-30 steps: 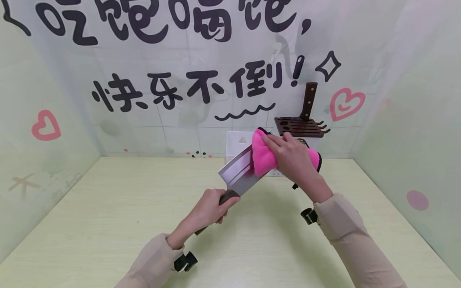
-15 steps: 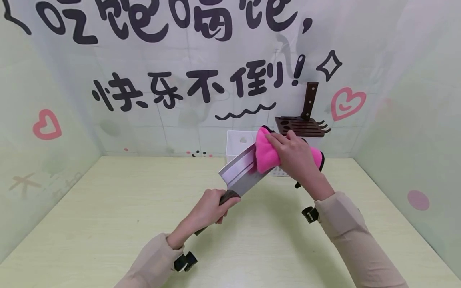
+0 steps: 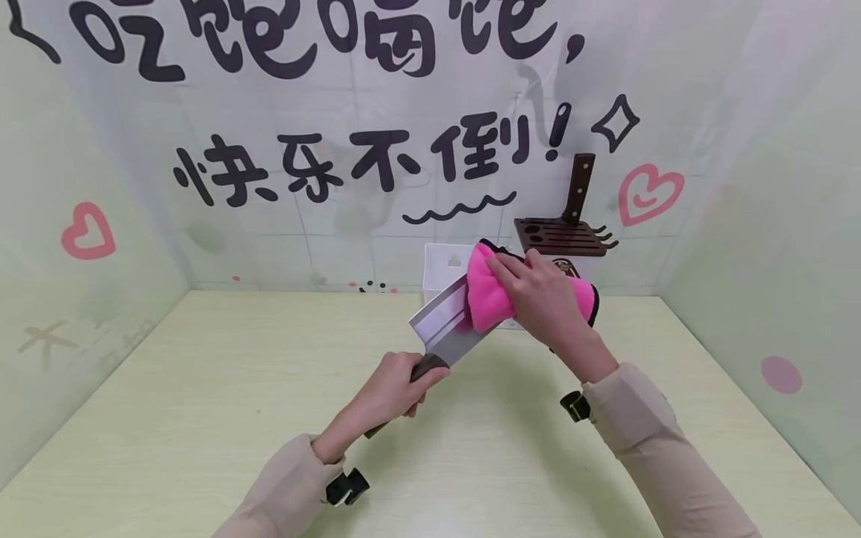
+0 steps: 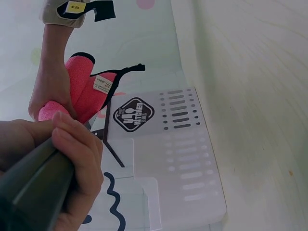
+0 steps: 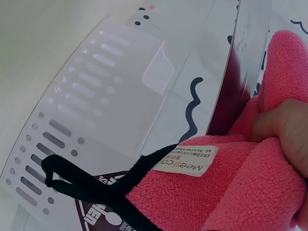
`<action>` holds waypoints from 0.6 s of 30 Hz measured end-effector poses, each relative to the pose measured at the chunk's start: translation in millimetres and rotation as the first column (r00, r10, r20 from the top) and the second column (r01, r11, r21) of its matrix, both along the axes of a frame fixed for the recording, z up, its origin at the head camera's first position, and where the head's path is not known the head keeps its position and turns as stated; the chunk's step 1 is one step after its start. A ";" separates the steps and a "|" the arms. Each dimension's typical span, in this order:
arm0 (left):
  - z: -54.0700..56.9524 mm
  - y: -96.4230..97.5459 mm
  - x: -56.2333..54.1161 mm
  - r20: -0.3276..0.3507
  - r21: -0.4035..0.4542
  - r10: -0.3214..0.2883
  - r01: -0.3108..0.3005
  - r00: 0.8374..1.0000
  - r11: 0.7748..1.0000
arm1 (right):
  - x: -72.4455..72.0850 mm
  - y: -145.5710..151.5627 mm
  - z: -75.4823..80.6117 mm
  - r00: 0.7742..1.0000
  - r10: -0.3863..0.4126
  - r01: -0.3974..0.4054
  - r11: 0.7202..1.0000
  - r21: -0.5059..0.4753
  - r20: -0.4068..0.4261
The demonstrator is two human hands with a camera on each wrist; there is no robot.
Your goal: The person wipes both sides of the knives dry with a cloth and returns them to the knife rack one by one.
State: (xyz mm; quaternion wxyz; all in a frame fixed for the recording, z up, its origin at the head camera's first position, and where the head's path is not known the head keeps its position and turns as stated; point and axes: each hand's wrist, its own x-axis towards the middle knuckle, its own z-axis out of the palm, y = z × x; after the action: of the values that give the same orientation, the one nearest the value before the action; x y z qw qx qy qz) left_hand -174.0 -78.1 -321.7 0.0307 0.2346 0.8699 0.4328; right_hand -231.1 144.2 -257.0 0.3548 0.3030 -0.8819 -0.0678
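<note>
My left hand (image 3: 392, 388) grips the dark handle of a cleaver (image 3: 447, 329), its broad steel blade slanting up to the right above the table. My right hand (image 3: 541, 295) holds a pink cloth (image 3: 489, 295) with black edging, folded over the far part of the blade. The blade's tip is hidden under the cloth. In the right wrist view the cloth (image 5: 231, 178) shows a white label and a black hanging loop, and it lies against the blade (image 5: 243, 62). The left wrist view has the handle (image 4: 36, 187) close up, with fingers wrapped round it.
Behind the hands, a white slotted holder (image 4: 178, 159) with a black kitchen emblem stands by the back wall. Its dark slotted top (image 3: 561, 237) has hooks on the right and a brown knife handle (image 3: 578, 187) sticking up. The pale wooden table (image 3: 235, 403) stretches between printed walls.
My right hand and the cloth slide a little up and right along the blade, then back down and left toward the handle. The left hand and cleaver stay nearly still.
</note>
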 end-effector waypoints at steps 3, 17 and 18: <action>-0.3 0.4 -0.6 0.000 -0.002 0.001 -0.001 1.000 1.000 | 1.6 -3.3 -1.2 1.000 0.022 -0.021 1.000 0.012 -0.020; 0.8 0.8 -1.1 0.028 0.002 -0.010 0.010 1.000 1.000 | 11.0 -21.4 -8.7 0.991 0.081 -0.071 0.993 0.092 -0.103; 0.8 0.8 -1.1 0.032 0.004 -0.011 0.011 0.999 1.000 | 11.8 -22.8 -9.5 0.990 0.086 -0.075 0.992 0.100 -0.113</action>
State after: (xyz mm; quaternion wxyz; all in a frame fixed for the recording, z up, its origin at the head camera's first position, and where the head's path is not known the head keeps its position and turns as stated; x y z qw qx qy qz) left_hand -175.1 -77.3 -320.9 0.0463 0.2325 0.8671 0.4381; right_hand -219.3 121.4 -266.5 0.3935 0.3507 -0.8423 -0.1131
